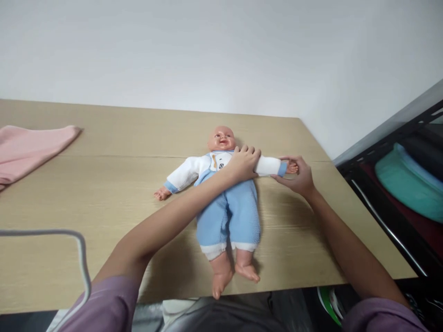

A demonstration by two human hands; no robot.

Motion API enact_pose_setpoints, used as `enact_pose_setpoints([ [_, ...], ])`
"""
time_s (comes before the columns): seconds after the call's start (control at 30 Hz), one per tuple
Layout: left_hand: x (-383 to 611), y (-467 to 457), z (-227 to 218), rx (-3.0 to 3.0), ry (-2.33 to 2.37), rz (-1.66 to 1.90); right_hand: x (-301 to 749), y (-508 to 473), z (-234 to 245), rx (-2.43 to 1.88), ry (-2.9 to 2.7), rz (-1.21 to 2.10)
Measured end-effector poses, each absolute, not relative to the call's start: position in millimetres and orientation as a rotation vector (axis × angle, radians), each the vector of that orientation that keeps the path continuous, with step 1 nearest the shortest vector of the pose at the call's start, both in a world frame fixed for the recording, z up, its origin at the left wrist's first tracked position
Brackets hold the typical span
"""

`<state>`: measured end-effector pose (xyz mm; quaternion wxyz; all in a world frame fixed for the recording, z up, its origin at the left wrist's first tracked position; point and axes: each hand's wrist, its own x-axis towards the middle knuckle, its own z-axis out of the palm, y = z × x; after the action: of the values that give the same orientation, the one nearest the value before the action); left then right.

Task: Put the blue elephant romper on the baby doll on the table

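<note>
A baby doll (pixel 226 216) lies on its back on the wooden table, head toward the wall and bare feet toward me. It wears blue trousers and a white top with blue cuffs and a printed front. Across its chest reaches my left hand (pixel 244 161), with the fingers closed round the upper part of the doll's sleeved arm on the right. My right hand (pixel 300 177) grips the blue cuff and wrist end of that same arm, which is stretched out sideways. The doll's other arm (pixel 183 174) rests on the table, angled down to the left.
Pink cloth (pixel 31 150) lies on the table (pixel 121 138) at the far left. A grey-white cable (pixel 81 258) hangs in the lower left foreground. Beyond the table's right edge stands a black rack (pixel 377 216) holding teal fabric (pixel 408 180). A white wall rises behind.
</note>
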<state>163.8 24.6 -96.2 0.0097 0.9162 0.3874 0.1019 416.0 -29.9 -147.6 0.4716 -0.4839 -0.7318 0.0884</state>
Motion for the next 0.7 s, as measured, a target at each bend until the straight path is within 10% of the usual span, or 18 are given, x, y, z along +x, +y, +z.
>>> enact_pose_setpoints([
  [0.7, 109, 41, -107, 1.815, 0.984, 1.400, 319, -35, -190, -1.009, -1.844, 1.001],
])
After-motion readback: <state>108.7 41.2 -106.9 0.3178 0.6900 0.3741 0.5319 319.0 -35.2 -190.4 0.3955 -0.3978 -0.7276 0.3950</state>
